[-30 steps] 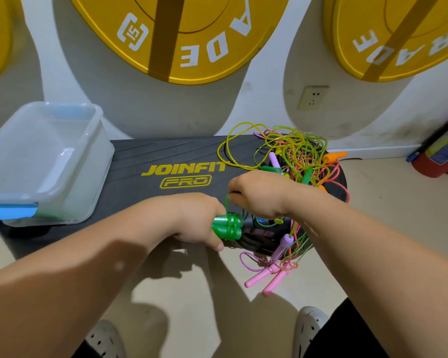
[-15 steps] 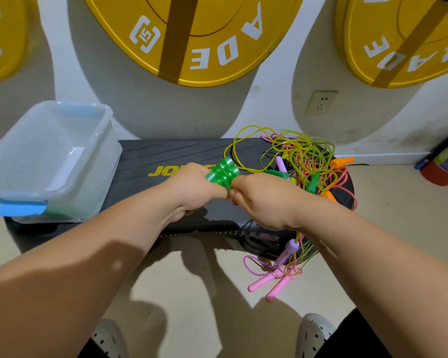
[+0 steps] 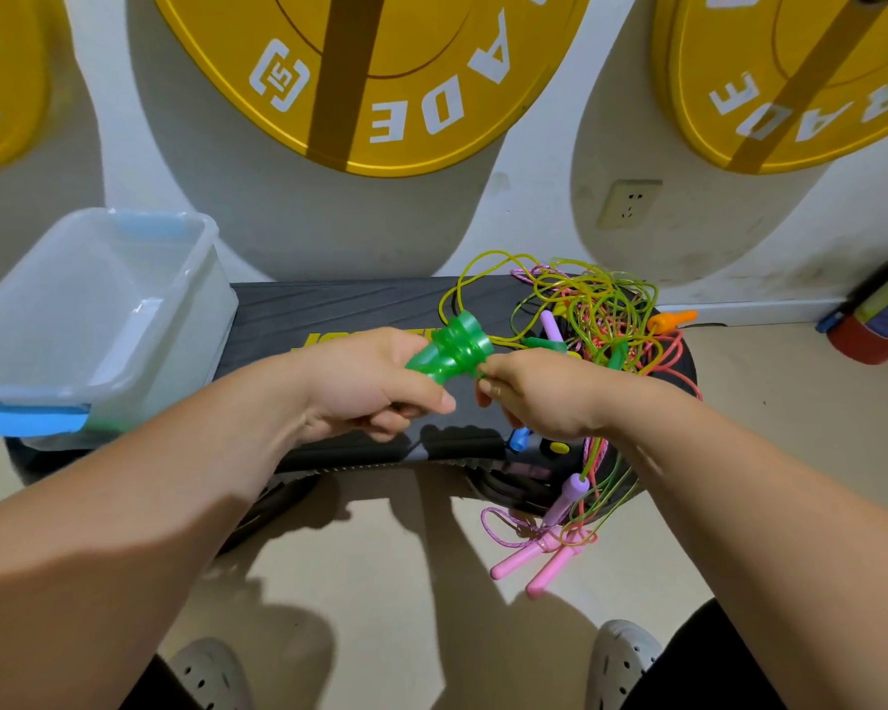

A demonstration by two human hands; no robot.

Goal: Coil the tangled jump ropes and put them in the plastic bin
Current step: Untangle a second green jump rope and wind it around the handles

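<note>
Weight plates [image 3: 380, 94]: yellow, hanging on the white wall behind.
Surface [image 3: 355, 304]: black step platform on the floor, against the wall.
Plastic bin [image 3: 185, 320]: clear, with blue clips, standing on the left end of the surface.
Jump ropes [image 3: 601, 310]: tangled heap of yellow-green, pink and orange cords on the right end of the surface, well apart from the plastic bin, some spilling over the front edge.
Left hand [image 3: 375, 381]: fingers curled round the green handles, holding them above the surface.
Right hand [image 3: 539, 392]: fingertips pinching the handles' right end.
Green handles [image 3: 449, 348]: two together, between both hands, with a yellow-green cord running to the heap.
Pink handles [image 3: 539, 561]: dangling below the front edge.
</note>
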